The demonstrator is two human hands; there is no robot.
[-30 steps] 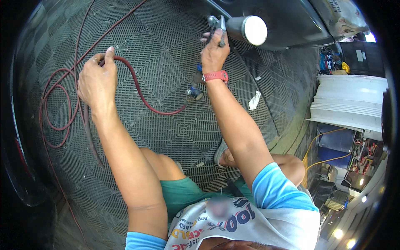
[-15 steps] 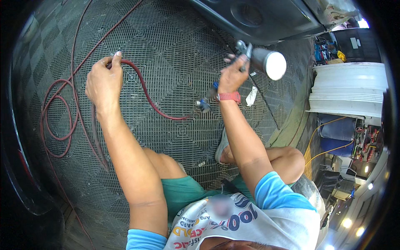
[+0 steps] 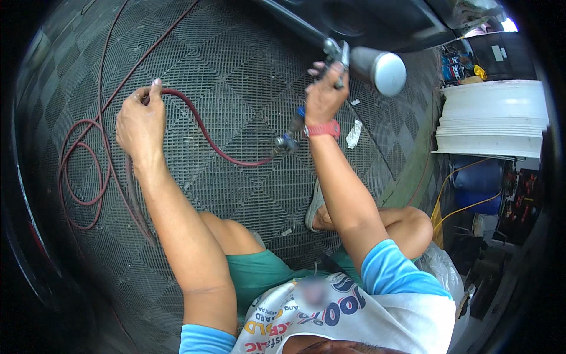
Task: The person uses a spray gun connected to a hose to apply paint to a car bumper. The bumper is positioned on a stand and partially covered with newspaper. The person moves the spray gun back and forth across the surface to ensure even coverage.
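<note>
**Holding spray gun up, hose pinched in other hand**

Gripping a spray gun [image 3: 348,59] in the right hand [image 3: 324,97], fingers closed round the handle, gun raised above the wrist. Metal cup [image 3: 380,69] sticks out to the right of the grip, pale round end facing the camera. Red wristband [image 3: 322,128] just below the hand. Under the wrist a blue-and-metal fitting [image 3: 289,138] hangs down; can't tell exactly how it joins the gun, the hand hides that part.

Left hand [image 3: 138,124] closed on the red air hose [image 3: 200,133], thumb and fingers pinching it near the fingertips. From that pinch the hose runs right, dips and comes up to the fitting below the right wrist. On the other side of the pinch it drops into loose loops [image 3: 82,177] on the floor, left of the forearm.

All over a dark grid floor mat [image 3: 236,194]. Dark car body panel [image 3: 377,23] right above the gun. Stack of white rims [image 3: 495,118] well to the right of the gun hand. Small white scrap [image 3: 354,134] on the mat just right of the wristband.
</note>
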